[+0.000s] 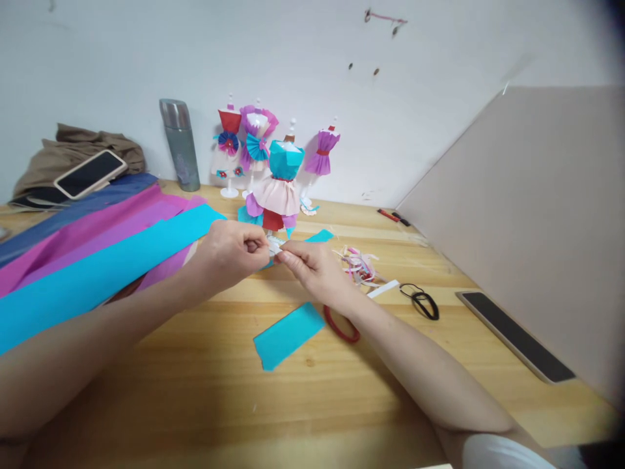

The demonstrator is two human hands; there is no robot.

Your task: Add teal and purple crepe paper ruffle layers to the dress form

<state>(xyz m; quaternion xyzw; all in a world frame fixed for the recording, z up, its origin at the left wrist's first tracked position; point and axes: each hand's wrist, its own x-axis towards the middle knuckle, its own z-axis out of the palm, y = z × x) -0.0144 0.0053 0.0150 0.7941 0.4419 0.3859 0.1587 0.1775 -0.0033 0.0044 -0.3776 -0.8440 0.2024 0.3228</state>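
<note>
Fingers of the left hand and right hand, curled nearly closed, pinch a small white piece between them near the frame's center, above a wooden table.

We count one bottle at the wall. Right of the bottle — four small dressed mannequins. Nearer us than the bottle, rightward, are two hands, left hand and right hand, one small white piece and one red loop. Left of the bottle — one phone, one brown cloth.
</note>
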